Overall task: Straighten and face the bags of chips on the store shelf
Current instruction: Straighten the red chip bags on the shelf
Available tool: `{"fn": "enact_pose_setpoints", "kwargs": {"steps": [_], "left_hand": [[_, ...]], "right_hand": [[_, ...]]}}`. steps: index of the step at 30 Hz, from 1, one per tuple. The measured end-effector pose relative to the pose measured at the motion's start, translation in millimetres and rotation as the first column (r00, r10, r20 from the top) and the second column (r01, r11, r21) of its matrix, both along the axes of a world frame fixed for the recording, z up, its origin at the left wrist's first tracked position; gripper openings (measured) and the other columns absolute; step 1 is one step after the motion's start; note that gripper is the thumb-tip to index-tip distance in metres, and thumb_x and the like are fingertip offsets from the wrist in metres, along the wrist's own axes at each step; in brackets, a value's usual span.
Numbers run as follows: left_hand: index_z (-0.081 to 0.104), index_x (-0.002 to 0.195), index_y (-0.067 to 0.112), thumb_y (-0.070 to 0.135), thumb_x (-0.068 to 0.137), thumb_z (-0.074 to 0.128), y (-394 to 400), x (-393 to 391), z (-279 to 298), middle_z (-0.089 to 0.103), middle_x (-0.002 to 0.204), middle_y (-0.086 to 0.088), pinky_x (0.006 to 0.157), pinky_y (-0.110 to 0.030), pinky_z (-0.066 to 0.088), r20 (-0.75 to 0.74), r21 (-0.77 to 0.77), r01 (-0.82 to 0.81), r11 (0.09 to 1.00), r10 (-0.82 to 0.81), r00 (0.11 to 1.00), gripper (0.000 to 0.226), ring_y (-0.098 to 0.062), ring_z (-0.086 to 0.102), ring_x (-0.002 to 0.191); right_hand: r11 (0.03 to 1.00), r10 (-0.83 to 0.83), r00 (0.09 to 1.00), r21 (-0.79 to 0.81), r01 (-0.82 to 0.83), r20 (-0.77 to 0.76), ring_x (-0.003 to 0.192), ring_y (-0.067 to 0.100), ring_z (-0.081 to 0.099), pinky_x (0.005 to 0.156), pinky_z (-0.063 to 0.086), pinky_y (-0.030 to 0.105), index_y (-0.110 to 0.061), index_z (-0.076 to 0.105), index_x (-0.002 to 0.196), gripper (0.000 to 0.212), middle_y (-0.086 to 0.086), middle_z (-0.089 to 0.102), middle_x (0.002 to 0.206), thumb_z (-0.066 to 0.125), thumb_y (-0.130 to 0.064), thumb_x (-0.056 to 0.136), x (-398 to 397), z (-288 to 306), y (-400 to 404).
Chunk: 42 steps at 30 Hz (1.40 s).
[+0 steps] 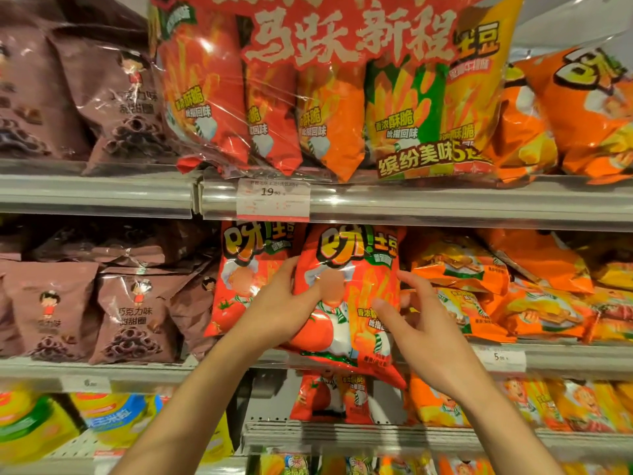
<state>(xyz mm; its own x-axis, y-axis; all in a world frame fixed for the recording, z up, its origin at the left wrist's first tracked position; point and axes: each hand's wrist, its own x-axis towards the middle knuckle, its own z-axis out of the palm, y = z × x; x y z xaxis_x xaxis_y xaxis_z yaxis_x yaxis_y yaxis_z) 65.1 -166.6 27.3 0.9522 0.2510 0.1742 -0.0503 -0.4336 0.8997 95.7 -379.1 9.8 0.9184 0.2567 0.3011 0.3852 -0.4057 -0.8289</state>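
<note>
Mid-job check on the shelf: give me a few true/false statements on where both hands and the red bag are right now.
1. The left hand holds the red chip bag by its left edge. True.
2. The right hand has a full grip around an orange bag. False: its fingers are spread at the red bag's right edge.
3. The red bag's front faces outward. True.
4. The red bag sits on the top shelf. False: it is at the middle shelf, below the 19.90 price tag.

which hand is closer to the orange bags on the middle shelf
Right. The right hand reaches its fingers at the red chip bag's right edge, beside the orange bags. The left hand grips the red bag's far left edge.
</note>
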Motion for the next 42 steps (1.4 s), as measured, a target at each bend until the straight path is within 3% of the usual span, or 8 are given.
{"fn": "enact_pose_setpoints", "kwargs": {"steps": [4,10,14,17,20,25,34,42], "left_hand": [[0.052,0.133,0.045,0.066,0.086,0.063,21.5,-18.8,-7.7,0.064,0.124,0.027,0.104,-0.031,0.044,0.053,0.025,-0.089,0.996,0.087,0.995,0.053,0.002,0.058,0.117],[0.061,0.126,0.033,0.045,0.089,0.070,50.2,-51.6,-10.4,0.073,0.112,0.022,0.102,-0.033,0.049,0.126,-0.076,-0.183,0.980,0.191,0.973,0.039,0.005,0.066,0.105],[0.063,0.122,0.033,0.042,0.090,0.070,62.4,-65.2,-10.6,0.074,0.109,0.020,0.099,-0.034,0.051,0.125,-0.098,-0.197,0.976,0.208,0.970,0.035,0.002,0.069,0.103],[0.063,0.121,0.037,0.049,0.087,0.069,65.5,-69.4,-12.4,0.074,0.107,0.023,0.097,-0.034,0.052,0.116,-0.099,-0.205,0.974,0.216,0.969,0.037,0.003,0.069,0.101],[0.063,0.117,0.039,0.054,0.085,0.069,68.6,-70.4,-13.0,0.074,0.106,0.023,0.097,-0.037,0.053,0.105,-0.114,-0.222,0.968,0.234,0.966,0.036,0.001,0.070,0.100],[0.064,0.110,0.042,0.047,0.089,0.068,69.5,-73.2,-9.8,0.074,0.101,0.024,0.094,-0.035,0.054,0.106,-0.134,-0.222,0.966,0.236,0.966,0.021,0.001,0.070,0.096],[0.063,0.115,0.042,0.051,0.087,0.067,70.8,-72.8,-11.1,0.075,0.104,0.021,0.093,-0.038,0.055,0.100,-0.178,-0.207,0.962,0.227,0.969,0.030,-0.004,0.072,0.098],[0.062,0.108,0.046,0.062,0.076,0.064,73.5,-72.7,-9.9,0.074,0.100,0.025,0.090,-0.036,0.056,0.109,-0.188,-0.197,0.962,0.220,0.969,0.036,-0.003,0.072,0.096]], "right_hand": [[0.998,0.067,0.998,-0.018,-0.067,0.003,0.065,0.000,0.064,0.060,0.053,0.021,-0.035,0.032,0.149,0.062,-0.013,0.063,0.095,0.060,-0.047,0.094,-6.3,4.2,20.9],[0.992,0.085,0.996,-0.093,-0.082,0.022,0.085,-0.004,0.064,0.082,0.053,0.030,-0.037,0.037,0.145,0.053,-0.015,0.065,0.100,0.049,-0.056,0.097,-9.5,9.5,45.9],[0.960,-0.084,0.982,-0.252,0.126,0.170,0.120,0.020,0.056,0.101,0.045,0.036,-0.020,0.052,0.139,0.055,0.002,0.058,0.127,0.051,-0.055,0.096,15.8,16.1,55.6],[0.838,-0.156,0.988,-0.529,0.134,0.005,0.138,0.037,0.039,0.110,0.036,0.043,-0.010,0.035,0.150,0.082,0.018,0.037,0.150,0.042,-0.069,0.093,46.7,21.1,63.6],[0.764,-0.187,0.962,-0.645,0.014,-0.201,0.144,0.040,0.032,0.113,0.033,0.047,-0.005,0.013,0.156,0.105,0.024,0.025,0.159,0.035,-0.081,0.087,65.2,22.4,73.8],[0.810,-0.178,0.949,-0.587,-0.010,-0.262,0.148,0.039,0.026,0.118,0.030,0.046,-0.002,-0.002,0.157,0.121,0.024,0.016,0.163,0.043,-0.085,0.081,75.3,15.8,78.4],[0.909,-0.197,0.980,-0.383,0.166,-0.043,0.139,0.035,0.043,0.106,0.043,0.043,-0.009,0.022,0.155,0.106,0.016,0.035,0.155,0.063,-0.072,0.080,68.9,-0.3,74.1],[0.942,-0.117,0.991,-0.308,0.132,0.067,0.133,0.028,0.050,0.104,0.046,0.039,-0.012,0.034,0.150,0.100,0.012,0.046,0.149,0.067,-0.072,0.076,67.6,0.5,68.7]]}}
